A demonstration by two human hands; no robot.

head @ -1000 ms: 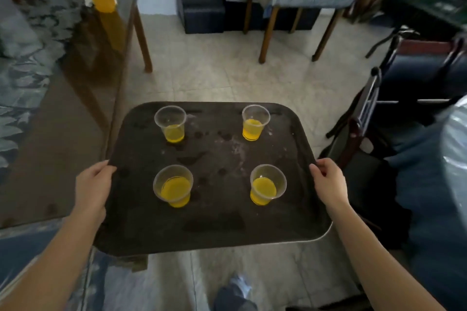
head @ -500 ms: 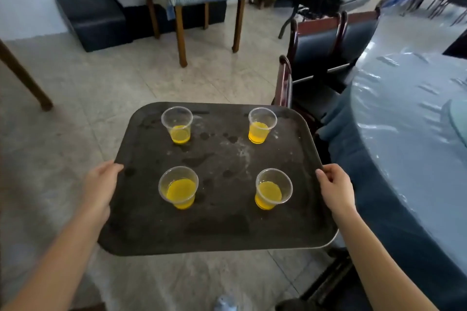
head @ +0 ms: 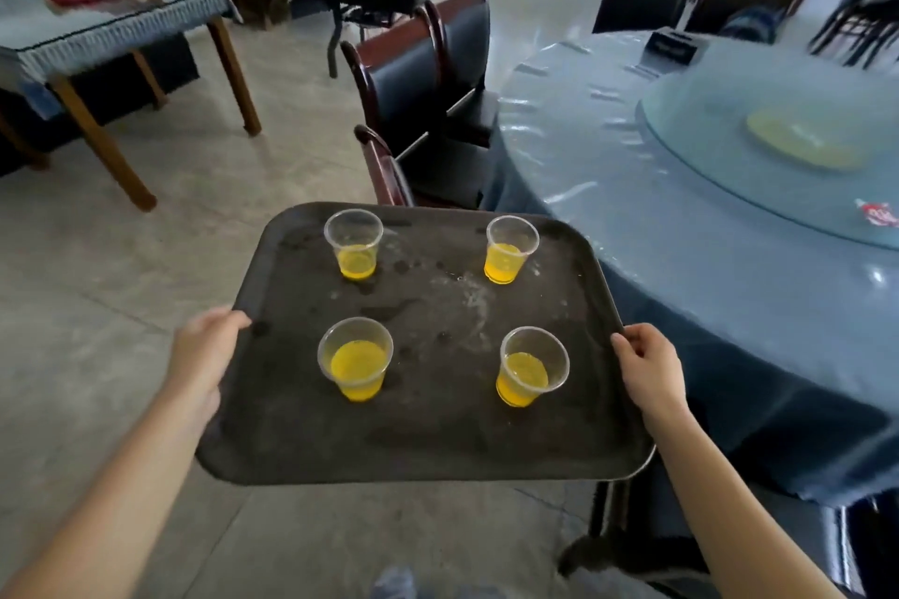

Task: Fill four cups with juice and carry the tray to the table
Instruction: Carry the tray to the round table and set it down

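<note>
Tray (head: 423, 443) of juice cups (head: 355, 358), hands (head: 202, 355) (head: 649, 370) gripping sides

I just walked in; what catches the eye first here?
Four clear cups of yellow juice stand in a square on a dark tray, which the left hand and right hand hold by its side edges. To the right spreads a big round table under a blue cloth, with dark chairs beside it.

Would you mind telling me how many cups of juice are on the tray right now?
4: far-left cup, far-right cup, near-left cup, near-right cup, all standing on the tray. None looks hidden.
</note>
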